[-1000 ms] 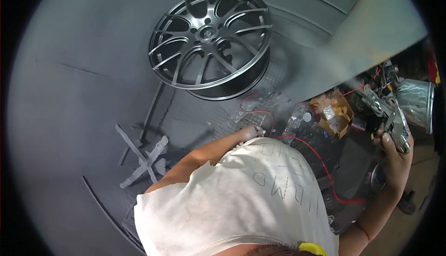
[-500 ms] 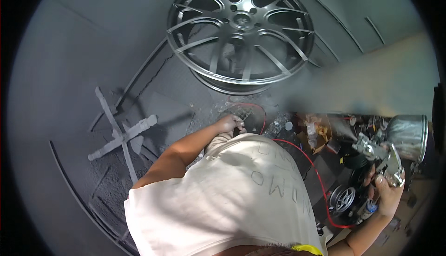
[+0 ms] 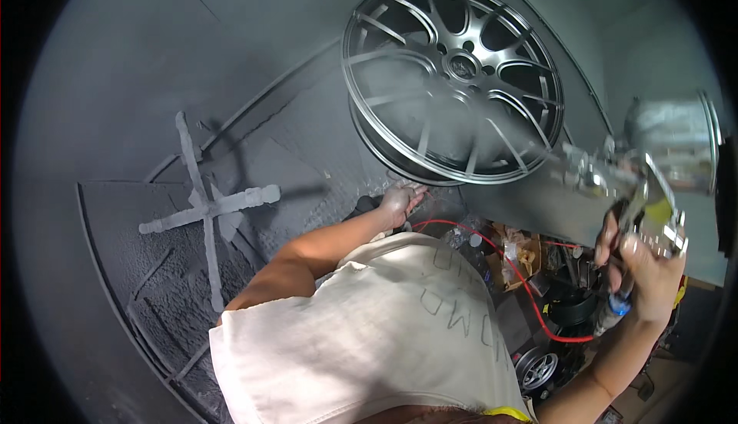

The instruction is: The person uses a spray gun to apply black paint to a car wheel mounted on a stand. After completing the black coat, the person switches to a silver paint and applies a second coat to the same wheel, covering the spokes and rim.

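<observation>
A silver-grey multi-spoke wheel rim (image 3: 463, 66) stands raised and tilted in front of me. My right hand (image 3: 642, 266) is wrapped round a metallic spray gun (image 3: 596, 178), with a silver cup (image 3: 669, 139) on it. A pale mist spreads from the nozzle over the rim's lower spokes. The gun is smeared by motion. Just below the rim's near edge is my left hand (image 3: 400, 202), its fingers loosely stretched to the right. Whether they touch the rim I cannot tell. From the spray gun's lower end runs a red hose (image 3: 530, 289), passing in front of my body.
A grey-coated cross-shaped stand (image 3: 207, 209) is on the left, near the dark grey wall (image 3: 154, 78). At the lower right are an open cardboard box (image 3: 511, 259), a smaller wheel (image 3: 538, 370) and assorted clutter.
My right hand has brought the spray gun up and closer to the rim, and mist now crosses the spokes. My left hand has moved right and up, its fingers straighter. The rim appears farther right.
</observation>
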`<act>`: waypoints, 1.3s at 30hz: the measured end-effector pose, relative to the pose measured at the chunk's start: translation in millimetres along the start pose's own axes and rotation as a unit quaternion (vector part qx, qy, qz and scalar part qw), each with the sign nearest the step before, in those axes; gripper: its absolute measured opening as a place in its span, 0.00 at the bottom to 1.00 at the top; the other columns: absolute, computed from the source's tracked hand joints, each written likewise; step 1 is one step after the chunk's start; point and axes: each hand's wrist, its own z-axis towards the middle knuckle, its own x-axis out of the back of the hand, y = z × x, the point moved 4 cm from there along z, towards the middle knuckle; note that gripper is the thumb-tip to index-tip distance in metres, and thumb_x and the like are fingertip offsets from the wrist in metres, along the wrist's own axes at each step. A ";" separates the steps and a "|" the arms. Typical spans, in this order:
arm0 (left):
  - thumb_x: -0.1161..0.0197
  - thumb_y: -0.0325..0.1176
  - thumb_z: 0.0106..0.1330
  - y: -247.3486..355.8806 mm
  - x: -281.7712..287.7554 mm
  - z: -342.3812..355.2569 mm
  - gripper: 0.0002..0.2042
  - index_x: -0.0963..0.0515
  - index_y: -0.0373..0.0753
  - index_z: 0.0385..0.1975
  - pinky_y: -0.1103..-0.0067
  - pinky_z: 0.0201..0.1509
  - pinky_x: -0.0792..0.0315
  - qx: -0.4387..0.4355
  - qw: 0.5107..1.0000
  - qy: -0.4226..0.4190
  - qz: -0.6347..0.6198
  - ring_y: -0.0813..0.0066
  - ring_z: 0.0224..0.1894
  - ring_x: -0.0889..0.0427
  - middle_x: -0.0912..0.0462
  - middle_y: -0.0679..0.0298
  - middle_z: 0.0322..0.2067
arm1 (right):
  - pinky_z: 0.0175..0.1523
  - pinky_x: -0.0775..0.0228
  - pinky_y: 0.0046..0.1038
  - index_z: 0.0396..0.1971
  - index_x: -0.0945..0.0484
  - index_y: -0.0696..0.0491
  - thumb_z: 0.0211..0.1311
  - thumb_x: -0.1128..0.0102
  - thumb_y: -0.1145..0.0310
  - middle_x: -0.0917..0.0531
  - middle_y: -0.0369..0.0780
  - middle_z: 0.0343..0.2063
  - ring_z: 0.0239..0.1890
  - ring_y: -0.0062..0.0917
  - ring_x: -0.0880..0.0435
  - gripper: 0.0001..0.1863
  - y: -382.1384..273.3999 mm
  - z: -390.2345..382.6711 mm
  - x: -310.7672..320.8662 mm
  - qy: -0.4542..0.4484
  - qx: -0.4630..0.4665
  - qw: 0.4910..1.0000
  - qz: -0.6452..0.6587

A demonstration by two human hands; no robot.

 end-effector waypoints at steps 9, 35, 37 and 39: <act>0.56 0.18 0.67 20.9 13.8 3.9 0.12 0.28 0.29 0.46 0.83 0.47 0.18 0.019 0.999 -0.021 0.044 0.70 0.49 0.18 0.20 0.56 0.46 | 0.19 0.39 0.15 0.38 0.21 0.61 0.62 0.37 0.62 0.18 0.38 0.26 0.25 0.15 0.22 0.15 -51.4 93.2 -21.9 0.049 0.105 0.989 -0.096; 0.54 0.23 0.66 -28.8 -8.9 31.0 0.17 0.26 0.36 0.53 0.86 0.34 0.22 0.141 0.974 -0.068 0.166 0.80 0.37 0.19 0.20 0.66 0.49 | 0.27 0.25 0.20 0.57 0.29 0.57 0.61 0.39 0.68 0.16 0.39 0.41 0.41 0.22 0.16 0.24 120.4 -68.7 68.2 0.223 -0.091 0.970 0.027; 0.49 0.28 0.69 -38.3 -2.5 32.6 0.13 0.24 0.39 0.51 0.89 0.32 0.25 0.113 0.964 -0.074 0.230 0.83 0.34 0.21 0.17 0.69 0.43 | 0.27 0.26 0.18 0.61 0.31 0.56 0.62 0.44 0.74 0.17 0.38 0.43 0.42 0.21 0.16 0.25 182.7 -99.1 65.6 0.177 -0.119 0.976 0.041; 0.46 0.31 0.69 -43.7 -2.1 22.1 0.12 0.24 0.40 0.50 0.87 0.33 0.25 0.120 0.943 -0.094 0.295 0.83 0.34 0.21 0.17 0.71 0.42 | 0.26 0.27 0.17 0.60 0.32 0.55 0.64 0.44 0.75 0.18 0.38 0.44 0.44 0.21 0.17 0.23 249.5 -122.5 49.2 0.200 -0.095 0.970 0.100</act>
